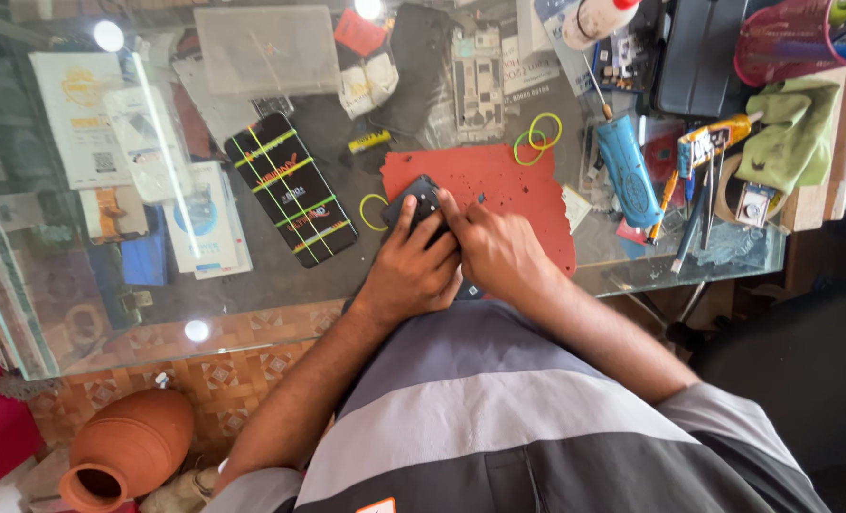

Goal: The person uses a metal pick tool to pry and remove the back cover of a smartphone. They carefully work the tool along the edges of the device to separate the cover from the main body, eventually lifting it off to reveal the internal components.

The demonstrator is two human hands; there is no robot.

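A black phone (417, 201) lies on a red mat (499, 185) at the near edge of a glass counter (632, 271). My left hand (409, 271) grips its left side, thumb on top. My right hand (494, 249) presses fingertips on its right edge. Most of the phone is hidden under both hands; only its top end with the camera shows.
A black phone box with yellow stripes (291, 188) lies left of the mat. Yellow rubber bands (536, 136), a blue tool (628, 171), screwdrivers (694, 214), a green cloth (793, 128) and a clear plastic box (266, 49) crowd the counter. A clay pot (129, 446) stands on the floor.
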